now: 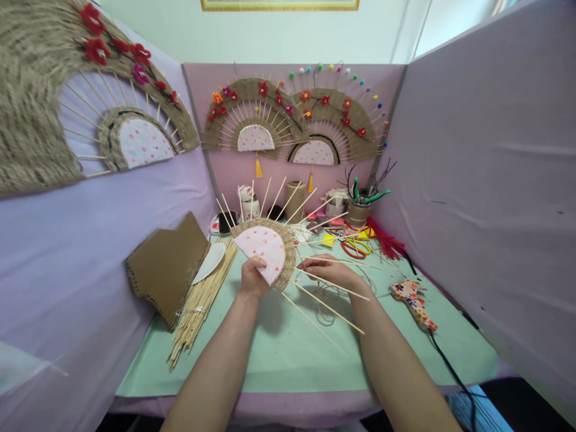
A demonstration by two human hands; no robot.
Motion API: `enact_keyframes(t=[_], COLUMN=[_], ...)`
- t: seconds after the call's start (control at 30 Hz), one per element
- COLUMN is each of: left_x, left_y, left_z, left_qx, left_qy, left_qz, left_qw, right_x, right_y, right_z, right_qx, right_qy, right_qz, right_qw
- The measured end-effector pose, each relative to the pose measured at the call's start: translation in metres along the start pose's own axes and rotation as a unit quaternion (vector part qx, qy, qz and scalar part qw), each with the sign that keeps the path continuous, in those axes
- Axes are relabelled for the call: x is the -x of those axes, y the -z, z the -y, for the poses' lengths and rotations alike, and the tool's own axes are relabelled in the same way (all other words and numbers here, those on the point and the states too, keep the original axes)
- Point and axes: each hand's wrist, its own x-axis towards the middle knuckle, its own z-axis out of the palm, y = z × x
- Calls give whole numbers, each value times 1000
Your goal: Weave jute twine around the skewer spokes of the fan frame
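Two hands [254, 278]: left [254, 278] clamps a fan [265, 247] arching up-right, long axis descending rightward; right [332, 271] pinches twine [324, 323].

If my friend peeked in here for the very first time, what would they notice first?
Probably the spotted half-circle with sticks poking out like sun rays, held in the left hand above the green table, with the right hand among its sticks. Next, perhaps, the two red-flowered fans on the pink back wall and another fan on the left wall.
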Motion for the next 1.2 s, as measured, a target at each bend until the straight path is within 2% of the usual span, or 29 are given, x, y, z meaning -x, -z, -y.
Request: enact_keyframes(t=[0.13, 0.27, 0.37, 0.47, 0.57, 0.67, 0.9, 0.97, 1.07, 1.2], left_x=[0, -1, -1, -1, 0, -1, -7, -7, -8, -8], left_y=[1, 0, -1, -3, -6, -7, 3, 4, 3, 2], left_z=[-1, -5, -7, -10, -12, -13, -7, -6, -6, -9], left_qx=[-1, -5, -1, 9, 8, 1, -11, -11, -5, -4], left_qy=[2, -16, -12, -10, -18, -18, -25, -20, -27, -57], left_qz=[-10, -33, -33, -6, 1, -19, -91, -97, -95, -133], left_qw=[1000, 999, 999, 1000, 1000, 1000, 995, 995, 995, 989], right_x=[0, -2, -3, -2, 3, 6, 8, 9, 9, 8], right_y=[1, 8, 19, 32, 43, 51, 55, 54, 51, 48], right_z=[1, -6, -12, -14, -12, -10, -6, -3, 0, 2], right_qx=[4, -61, -136, -207, -273, -324, -309, -301, -298, -276], right_qy=[1, -15, -23, -11, 14, 59, 138, 151, 168, 169], right_qz=[8, 5, -38, -99, -138, -167, -250, -267, -266, -252], right_qw=[1000, 998, 990, 973, 952, 929, 907, 903, 901, 912])
